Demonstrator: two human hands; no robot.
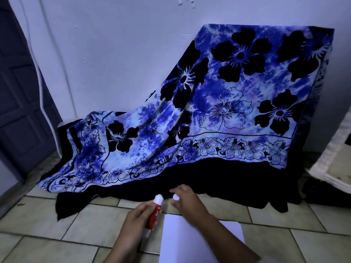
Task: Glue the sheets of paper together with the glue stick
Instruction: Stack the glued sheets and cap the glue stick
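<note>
My left hand [135, 218] grips a red glue stick [153, 214] around its barrel, tilted with its white tip pointing up and away from me. The stick's white cap [176, 197] is off and pinched in the fingers of my right hand [187, 201], just to the right of the tip. Below both hands, white sheets of paper [182, 242] lie on the tiled floor; my right forearm crosses over them and hides part of them. How many sheets there are I cannot tell.
A blue flowered cloth [218, 114] over a dark cloth [209, 183] drapes a bulky shape against the white wall, its hem reaching the floor tiles [57, 224] just beyond my hands. A dark door [17, 92] stands at left, a pale object [338, 160] at right.
</note>
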